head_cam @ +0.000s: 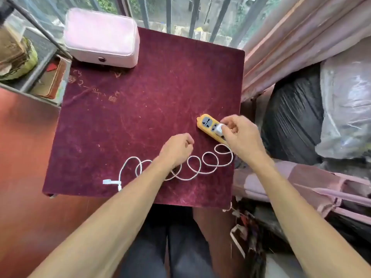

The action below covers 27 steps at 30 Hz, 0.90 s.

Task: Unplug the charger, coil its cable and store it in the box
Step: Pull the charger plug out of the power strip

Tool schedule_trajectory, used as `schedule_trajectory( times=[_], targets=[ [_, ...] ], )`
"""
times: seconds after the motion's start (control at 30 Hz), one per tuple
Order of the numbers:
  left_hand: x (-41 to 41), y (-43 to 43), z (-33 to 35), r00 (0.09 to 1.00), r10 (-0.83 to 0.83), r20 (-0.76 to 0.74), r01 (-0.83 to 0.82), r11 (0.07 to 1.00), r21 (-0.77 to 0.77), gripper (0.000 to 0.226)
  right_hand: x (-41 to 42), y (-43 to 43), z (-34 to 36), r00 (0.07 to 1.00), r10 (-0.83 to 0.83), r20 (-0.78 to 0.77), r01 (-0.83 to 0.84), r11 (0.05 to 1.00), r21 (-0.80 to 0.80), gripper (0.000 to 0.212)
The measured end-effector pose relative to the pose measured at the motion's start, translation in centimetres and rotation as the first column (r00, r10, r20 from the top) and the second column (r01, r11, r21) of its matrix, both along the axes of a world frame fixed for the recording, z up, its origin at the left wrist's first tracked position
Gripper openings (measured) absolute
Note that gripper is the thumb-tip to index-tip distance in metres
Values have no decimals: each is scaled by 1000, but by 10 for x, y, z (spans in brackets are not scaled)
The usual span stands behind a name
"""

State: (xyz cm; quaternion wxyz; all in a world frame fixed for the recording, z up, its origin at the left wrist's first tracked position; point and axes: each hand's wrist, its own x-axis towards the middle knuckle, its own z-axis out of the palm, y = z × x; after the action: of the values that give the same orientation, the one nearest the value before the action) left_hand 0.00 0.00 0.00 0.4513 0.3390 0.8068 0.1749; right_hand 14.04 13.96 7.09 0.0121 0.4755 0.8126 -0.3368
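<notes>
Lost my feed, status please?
Right hand gripping charger, still in power strip. Left hand loosely curled, empty. Cable uncoiled; box shut.

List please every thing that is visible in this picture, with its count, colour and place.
table: one, covered in dark red velvet cloth, centre
box: one, pale pink, lid closed, far left corner of the table
power strip: one, yellow with grey sockets, right side of the table
charger: one, white, at the power strip, gripped by the right hand
cable: one, white, lying in loose loops along the near edge
curtain: one, pink, right
plastic bags: black and clear, right, count unclear
left hand: loosely closed, above the cable loops; whether it holds anything is unclear
right hand: pinching the charger
</notes>
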Motion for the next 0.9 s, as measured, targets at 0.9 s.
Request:
schedule_trajectory(
  times=[0.9],
  targets=[
    [-23, 86, -116, 954, -189, -231, 265, 893, 365, 71, -64, 49, -83, 242, 478, 845, -835, 546, -69, 62]
  ],
)
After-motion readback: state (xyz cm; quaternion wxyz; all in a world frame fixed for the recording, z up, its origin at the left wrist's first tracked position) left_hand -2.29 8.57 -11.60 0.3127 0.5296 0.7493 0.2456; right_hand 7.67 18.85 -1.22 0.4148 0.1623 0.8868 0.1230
